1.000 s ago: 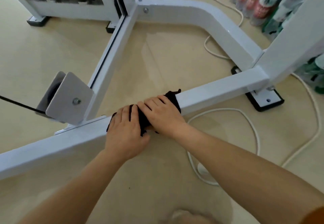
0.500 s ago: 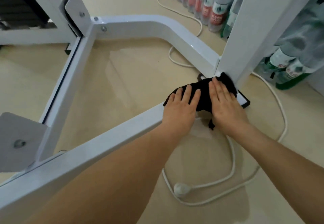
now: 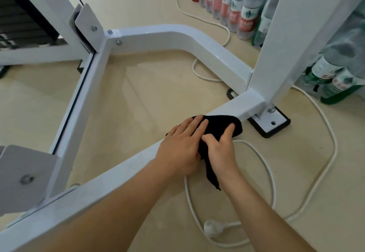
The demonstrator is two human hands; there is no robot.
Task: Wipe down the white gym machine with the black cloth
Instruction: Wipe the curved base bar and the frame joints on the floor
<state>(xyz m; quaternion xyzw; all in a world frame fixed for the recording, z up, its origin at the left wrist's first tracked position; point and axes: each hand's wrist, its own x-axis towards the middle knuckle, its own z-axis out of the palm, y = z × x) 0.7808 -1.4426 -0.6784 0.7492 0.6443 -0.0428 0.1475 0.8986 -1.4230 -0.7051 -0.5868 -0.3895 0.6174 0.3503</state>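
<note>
the black cloth [image 3: 219, 125] lies draped over the low front beam [image 3: 88, 194] of the white gym machine [image 3: 197, 40], right of centre in the frame, just short of the upright post [image 3: 286, 44]. the left hand [image 3: 181, 147] presses it flat with straight fingers. the right hand [image 3: 222, 151], touching the left, curls thumb and fingers round the cloth (a loose tail hangs between the wrists). a white cable [image 3: 334, 145] and its plug [image 3: 212, 230] loop on the floor at lower right. bottles [image 3: 245, 15] line the upper right.
</note>
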